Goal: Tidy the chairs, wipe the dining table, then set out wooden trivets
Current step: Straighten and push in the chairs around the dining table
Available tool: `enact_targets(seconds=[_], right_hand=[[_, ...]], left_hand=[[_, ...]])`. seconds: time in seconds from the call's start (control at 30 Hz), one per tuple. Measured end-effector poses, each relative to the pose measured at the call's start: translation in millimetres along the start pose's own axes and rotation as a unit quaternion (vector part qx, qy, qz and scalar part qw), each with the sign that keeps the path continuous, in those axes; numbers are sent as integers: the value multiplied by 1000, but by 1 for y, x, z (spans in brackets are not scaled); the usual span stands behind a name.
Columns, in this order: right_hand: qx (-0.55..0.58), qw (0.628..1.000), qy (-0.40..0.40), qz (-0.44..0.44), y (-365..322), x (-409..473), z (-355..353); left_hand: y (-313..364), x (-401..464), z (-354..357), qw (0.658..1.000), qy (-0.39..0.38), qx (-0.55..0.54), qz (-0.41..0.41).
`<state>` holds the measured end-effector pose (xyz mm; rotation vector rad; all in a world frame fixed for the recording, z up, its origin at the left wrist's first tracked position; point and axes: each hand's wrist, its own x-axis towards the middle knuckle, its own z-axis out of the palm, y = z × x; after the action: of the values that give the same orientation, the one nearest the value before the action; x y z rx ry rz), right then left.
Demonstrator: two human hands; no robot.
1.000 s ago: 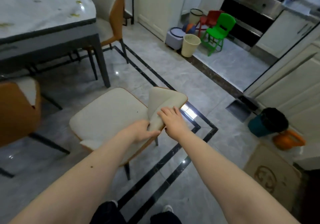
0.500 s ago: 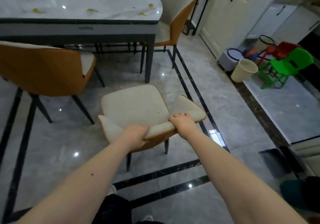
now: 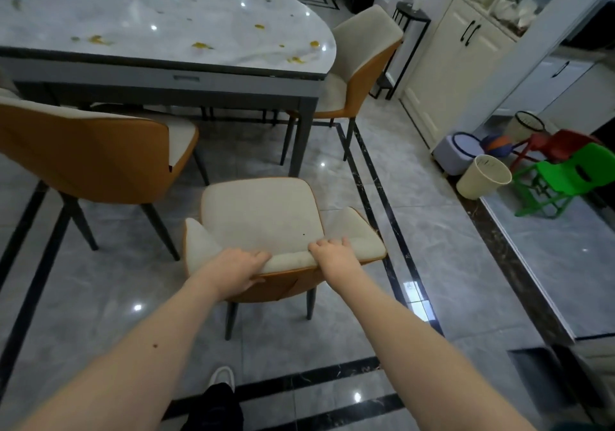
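The cream-seated, orange-backed chair (image 3: pixel 263 221), standing on the floor near the marble bench's (image 3: pixel 166 24) right corner, is being gripped at its backrest by both hands (image 3: pixel 238 272) (image 3: pixel 332 256); it should be slid squarely under.

I can read no text, brand or number anywhere; the small dark plate (image 3: pixel 186 78) on the table's (image 3: pixel 233 74) edge, upper left, may carry lettering, but it is blurred.
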<state>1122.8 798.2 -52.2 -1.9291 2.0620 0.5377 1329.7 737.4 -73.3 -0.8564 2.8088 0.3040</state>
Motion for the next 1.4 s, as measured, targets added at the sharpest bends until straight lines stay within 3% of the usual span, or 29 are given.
enact_targets(seconds=[0.63,0.83,1.1,1.4], right_hand=[[-24,1000,12,-15,9,194,-90],[-17,999,30,-34,16,262,-115],[-14,998,46,-48,47,330,-142],[-5,995,67,-67,51,340,-146]], left_hand=[[-171,129,-53,999,13,-31,9],[-222,169,-67,999,35,-32,-25],[-254,227,-82,996,70,-37,-50],[-263,236,-84,994,74,-44,-73]])
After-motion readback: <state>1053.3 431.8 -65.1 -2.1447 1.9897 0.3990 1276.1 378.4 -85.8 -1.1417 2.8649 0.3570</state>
